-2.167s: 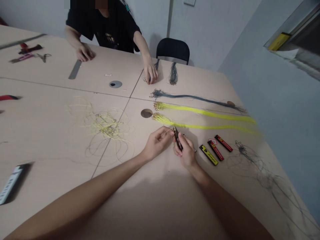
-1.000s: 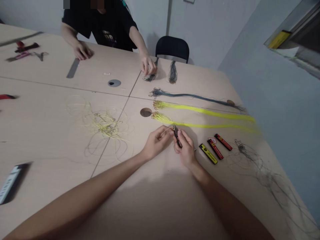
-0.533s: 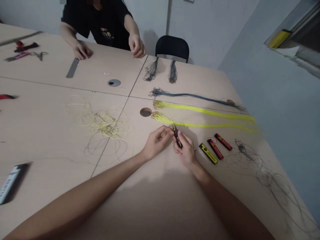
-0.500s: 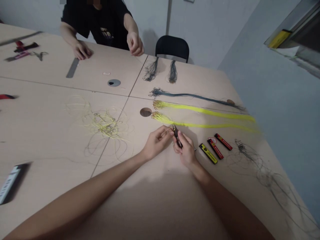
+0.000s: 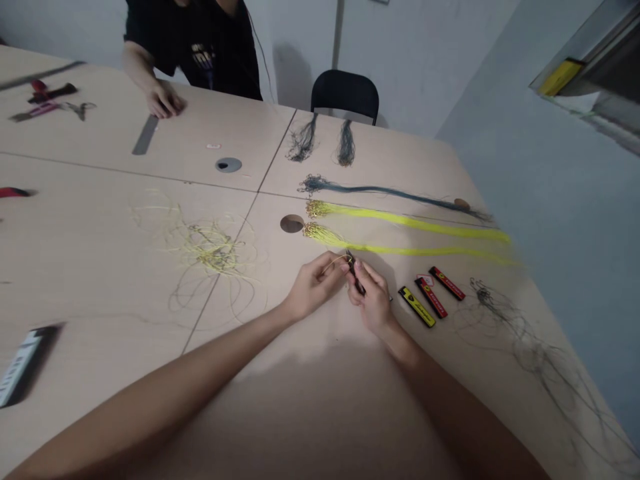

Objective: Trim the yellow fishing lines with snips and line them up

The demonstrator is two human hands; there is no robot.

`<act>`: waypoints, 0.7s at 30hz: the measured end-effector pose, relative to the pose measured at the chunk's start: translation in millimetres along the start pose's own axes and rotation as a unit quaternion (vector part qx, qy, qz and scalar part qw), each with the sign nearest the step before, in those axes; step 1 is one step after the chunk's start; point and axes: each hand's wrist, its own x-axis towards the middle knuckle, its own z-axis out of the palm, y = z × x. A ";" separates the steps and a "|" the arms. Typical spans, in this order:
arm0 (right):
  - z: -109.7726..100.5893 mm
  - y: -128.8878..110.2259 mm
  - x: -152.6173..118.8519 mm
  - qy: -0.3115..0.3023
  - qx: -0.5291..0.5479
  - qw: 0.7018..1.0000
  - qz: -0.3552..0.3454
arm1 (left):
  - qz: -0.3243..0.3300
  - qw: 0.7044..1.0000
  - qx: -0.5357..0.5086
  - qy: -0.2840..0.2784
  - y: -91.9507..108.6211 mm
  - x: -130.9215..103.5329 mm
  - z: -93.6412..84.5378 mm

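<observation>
While a thin yellow line [image 5: 337, 258] is pinched between the gathered fingertips of the left hand [image 5: 314, 287], a dark plier-like tool [image 5: 357, 283] is gripped by the right hand [image 5: 374, 293], whose fingers are curled round it. The tool is pointed roughly towards twelve o'clock, and the line is arched up to its tip; whether it is clamped there cannot be told.

As seen from the hands, a near yellow bundle [image 5: 385, 249] and a far yellow bundle [image 5: 410, 219] are stretched across the table [image 5: 115, 273], brassy ends between ten and eleven o'clock, tails towards three. At one o'clock, a dark bundle [image 5: 390, 192] is laid beyond them. Loose yellow strands [image 5: 215, 253] are tangled at nine o'clock. Three lettered cases [image 5: 417, 307] are grouped near four o'clock. At ten o'clock, a flat grey strip [image 5: 145, 135] is touched by a co-worker's hand [image 5: 164, 101].
</observation>
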 end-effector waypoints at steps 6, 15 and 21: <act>-0.8 1.4 -0.7 -0.022 -0.012 1.000 -0.001 | -0.009 0.999 -0.052 -0.005 -4.9 0.1 0.8; -1.6 2.6 0.6 -0.005 -0.006 1.000 -0.002 | -0.025 0.999 -0.043 -0.012 -5.6 -1.6 -0.5; -1.6 2.2 -0.1 0.000 -0.005 1.000 -0.005 | -0.019 0.999 -0.042 -0.028 -1.4 -1.0 0.1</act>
